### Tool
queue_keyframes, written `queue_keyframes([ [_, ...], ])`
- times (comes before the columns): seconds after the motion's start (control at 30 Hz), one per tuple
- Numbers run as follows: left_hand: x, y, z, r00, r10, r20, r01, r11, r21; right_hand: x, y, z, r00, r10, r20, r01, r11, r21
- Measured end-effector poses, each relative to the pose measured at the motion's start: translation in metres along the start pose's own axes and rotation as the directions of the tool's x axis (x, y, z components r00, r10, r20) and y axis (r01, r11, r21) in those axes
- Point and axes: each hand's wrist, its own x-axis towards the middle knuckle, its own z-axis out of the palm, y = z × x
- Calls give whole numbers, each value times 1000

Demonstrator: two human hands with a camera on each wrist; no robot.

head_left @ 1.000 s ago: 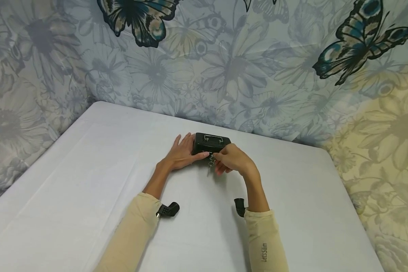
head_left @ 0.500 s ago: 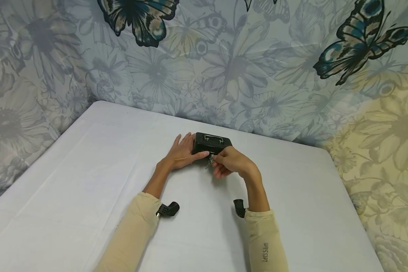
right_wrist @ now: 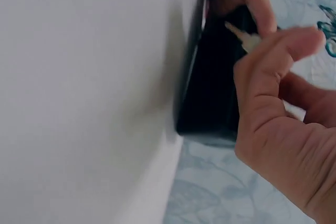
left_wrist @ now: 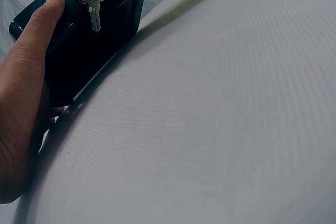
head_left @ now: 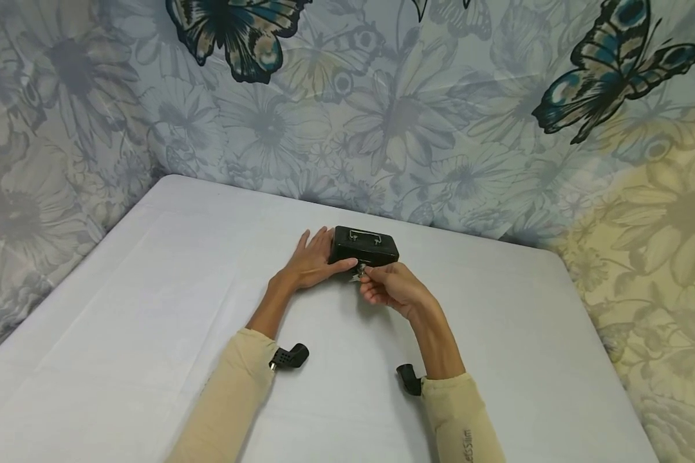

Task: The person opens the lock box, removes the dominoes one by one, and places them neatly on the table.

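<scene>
A small black metal cash box (head_left: 366, 249) with a wire handle on its lid stands on the white table, lid down. My left hand (head_left: 311, 265) lies against its left side, fingers straight and spread, while the thumb rests on its front edge. At the middle of the front, my right hand (head_left: 398, 286) pinches a key between thumb and forefinger; the other fingers are curled. A second key (left_wrist: 94, 6) dangles from the ring in the left wrist view. The lock and the pinched key are mostly hidden by the fingers.
White cloth (head_left: 301, 411) covers the table around the box. Behind its far edge rises a wall hanging (head_left: 382, 128) with flowers and butterflies. A black wrist camera (head_left: 291, 355) sticks out from the left sleeve, another from the right.
My right hand has turned and its wrist has dropped towards me, showing more of the box's right front corner. The dangling key has shifted up beside the fingers. My left hand stays in place.
</scene>
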Motion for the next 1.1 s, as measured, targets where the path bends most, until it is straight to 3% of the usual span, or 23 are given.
queue_keyframes([
  [0.13,-2,0,-1,1000,6,5,-6,1000,-13,0,5,2,1000,2,4,-3,992,129],
  [0.37,-4,-4,-4,1000,19,17,-19,1000,-7,1,8,1,999,15,46,-21,991,135],
  [0.5,-4,-7,-6,997,42,66,-46,997,58,0,12,-1,997,52,56,-54,997,46],
  [0.6,-3,-8,-6,991,69,112,-84,988,132,-5,13,-4,995,84,49,-77,988,-137],
  [0.67,-2,-9,-7,988,80,130,-101,981,163,-11,10,-7,995,93,39,-78,954,-289],
  [0.8,-2,-10,-7,986,94,136,-117,977,178,-24,-7,-17,999,37,28,-17,851,-525],
  [0.93,-3,-11,-8,982,112,150,-144,965,221,-30,-31,-31,993,-106,49,113,768,-630],
  [1.03,-6,-9,-9,982,116,151,-151,959,239,-28,-44,-39,971,-234,36,192,689,-698],
  [1.1,-7,-7,-9,981,114,158,-150,959,241,-25,-48,-43,955,-297,9,205,637,-744],
])
